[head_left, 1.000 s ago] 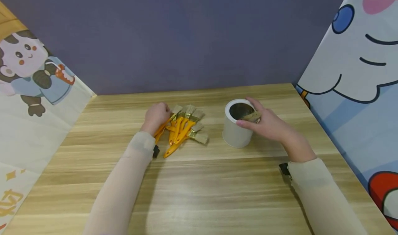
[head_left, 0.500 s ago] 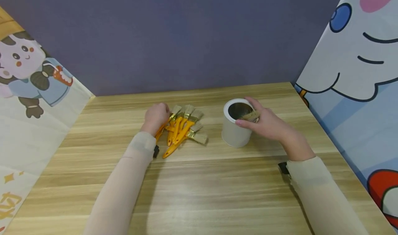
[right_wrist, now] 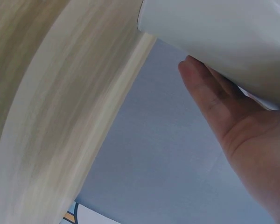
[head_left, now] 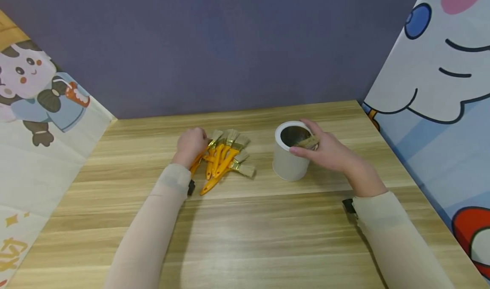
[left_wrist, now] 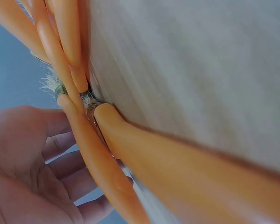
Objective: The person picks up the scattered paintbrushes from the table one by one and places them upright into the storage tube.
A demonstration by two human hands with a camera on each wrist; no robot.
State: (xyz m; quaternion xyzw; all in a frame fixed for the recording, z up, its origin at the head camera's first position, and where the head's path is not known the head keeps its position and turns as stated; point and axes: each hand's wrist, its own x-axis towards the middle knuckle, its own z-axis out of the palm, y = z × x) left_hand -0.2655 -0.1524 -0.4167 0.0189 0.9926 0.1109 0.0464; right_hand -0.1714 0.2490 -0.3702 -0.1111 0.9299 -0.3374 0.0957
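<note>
Several paintbrushes with orange handles (head_left: 226, 163) and pale bristles lie in a loose pile left of centre in the head view. My left hand (head_left: 192, 143) is at the pile's left end, fingers curled at the neck of a paintbrush. In the left wrist view its fingertips (left_wrist: 60, 122) meet an orange handle (left_wrist: 95, 158), and the other fingers pass behind it. My right hand (head_left: 331, 152) grips the upper right side of a pale grey can (head_left: 291, 165), thumb and fingers spread round its rim. Bristles of one paintbrush (head_left: 308, 142) show at the can's mouth, beside my palm.
A wood-grain table (head_left: 245, 238) carries everything, with a dark blue-purple panel (head_left: 237, 46) along its back edge. Cartoon-printed sheets rise at the left (head_left: 46, 161) and right (head_left: 440, 153). The can stands upright to the right of the brush pile.
The view shifts very slightly. Both hands, the can and the paintbrushes stay where they were.
</note>
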